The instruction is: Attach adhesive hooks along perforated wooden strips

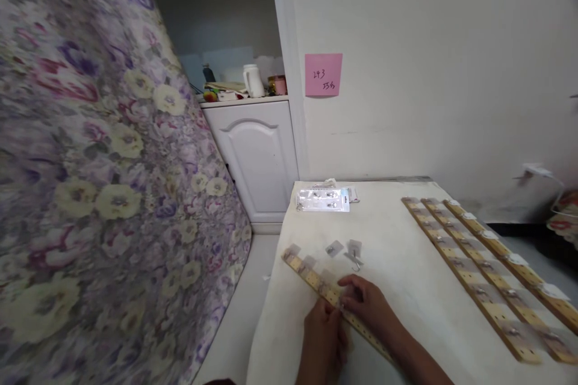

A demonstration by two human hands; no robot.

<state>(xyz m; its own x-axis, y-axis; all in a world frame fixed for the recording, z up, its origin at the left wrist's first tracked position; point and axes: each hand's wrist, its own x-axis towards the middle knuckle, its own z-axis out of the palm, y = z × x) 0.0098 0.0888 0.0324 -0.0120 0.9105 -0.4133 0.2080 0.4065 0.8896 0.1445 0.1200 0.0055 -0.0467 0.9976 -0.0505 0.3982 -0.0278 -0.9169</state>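
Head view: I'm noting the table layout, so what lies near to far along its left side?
left hand → right hand, both on the wooden strip → loose hooks → clear packet of hooks → pink note on the wall.

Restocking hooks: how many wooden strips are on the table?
4 wooden strips. One lies under the left hand and right hand at the table's left; three lie side by side on the right. More could sit beyond the right edge.

White table (397, 264): wooden strips (447, 252), hook packet (323, 200).
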